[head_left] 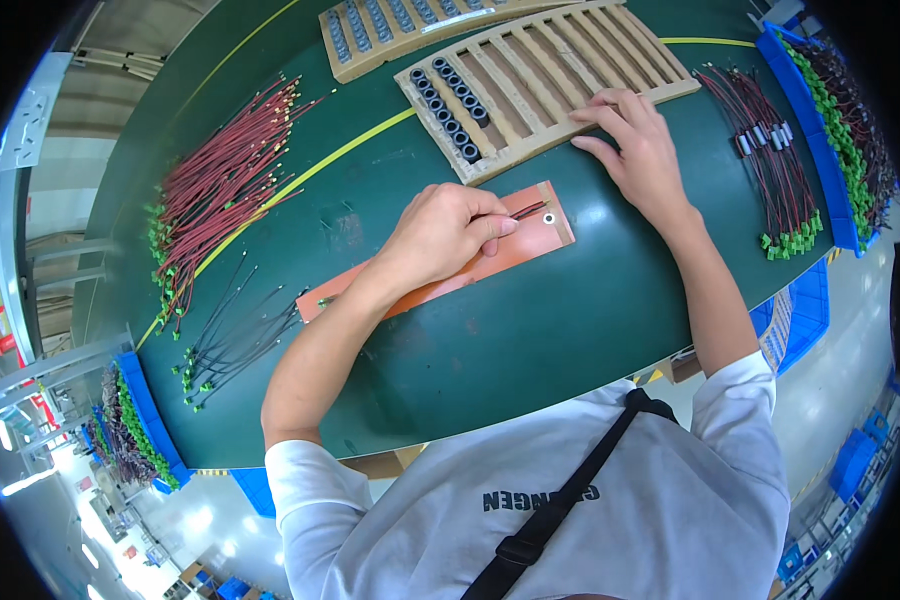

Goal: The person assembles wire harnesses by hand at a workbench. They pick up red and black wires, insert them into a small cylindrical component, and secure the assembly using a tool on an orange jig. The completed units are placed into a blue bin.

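Observation:
My left hand (450,232) is closed in a pinch on a thin red and black wire (530,209) above a flat orange board (440,288). The wire's tips point toward the board's right end, beside a small white ring with a dark centre (549,218). A green connector (325,301) shows at the board's left end, partly hidden by my forearm. My right hand (638,150) is at the near edge of a slotted tan tray (490,172), thumb and forefinger apart, with nothing visible between them. Black ring-shaped parts (450,122) fill part of the tray's left slots.
Red and black wires with green connectors (230,165) lie in a heap at left, black wires (235,335) nearer. Wires with grey cylinders (770,150) lie at right. Blue bins (810,130) flank the green table (530,330). Another tray (350,68) stands behind.

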Demonstrator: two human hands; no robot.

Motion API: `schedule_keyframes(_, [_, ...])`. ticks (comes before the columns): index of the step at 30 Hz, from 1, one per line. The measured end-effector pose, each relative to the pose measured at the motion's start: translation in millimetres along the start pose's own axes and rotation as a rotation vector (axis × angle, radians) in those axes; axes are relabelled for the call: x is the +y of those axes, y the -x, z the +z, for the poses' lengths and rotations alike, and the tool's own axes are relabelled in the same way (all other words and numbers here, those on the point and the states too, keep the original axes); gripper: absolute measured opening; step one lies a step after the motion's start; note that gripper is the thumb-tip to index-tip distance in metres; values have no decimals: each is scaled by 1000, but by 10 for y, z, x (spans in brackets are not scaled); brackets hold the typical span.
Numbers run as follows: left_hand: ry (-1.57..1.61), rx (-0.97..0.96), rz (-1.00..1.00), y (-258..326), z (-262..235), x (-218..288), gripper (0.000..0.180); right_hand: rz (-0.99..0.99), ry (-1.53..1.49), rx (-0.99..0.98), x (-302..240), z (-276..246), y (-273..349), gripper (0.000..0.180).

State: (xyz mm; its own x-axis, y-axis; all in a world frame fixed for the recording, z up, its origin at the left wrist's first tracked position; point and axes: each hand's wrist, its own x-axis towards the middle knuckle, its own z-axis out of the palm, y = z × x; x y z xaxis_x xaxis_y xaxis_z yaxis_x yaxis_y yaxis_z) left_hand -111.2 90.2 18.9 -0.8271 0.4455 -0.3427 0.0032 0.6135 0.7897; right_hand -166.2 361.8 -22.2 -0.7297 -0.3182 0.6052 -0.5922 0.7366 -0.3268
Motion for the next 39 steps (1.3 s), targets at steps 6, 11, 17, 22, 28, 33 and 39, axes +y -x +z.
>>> schedule_keyframes(6, [53, 19, 23, -11, 13, -33, 18, 36, 24, -25, -200, 229, -73, 22])
schedule_keyframes(11, [221, 24, 40, 42, 49, -106, 18, 170, -414, -116, -454, 31, 121, 22])
schedule_keyframes(17, [276, -19, 29, 38, 2, -51, 19, 193, -498, -282, -751, 99, 270, 20])
schedule_keyframes(22, [265, -46, 21, 4, -31, -36, 19, 310, -584, -280, -732, 207, 258, 33])
schedule_keyframes(28, [217, -102, 70, -94, -52, -32, 18, 330, -606, -320, -707, 191, 266, 33])
schedule_keyframes(33, [128, -55, -61, -99, -12, -24, 18, 288, -604, -309, -763, 229, 309, 32])
schedule_keyframes(39, [135, -52, 33, -38, -98, -82, 19, 332, -624, -239, -757, 253, 280, 27])
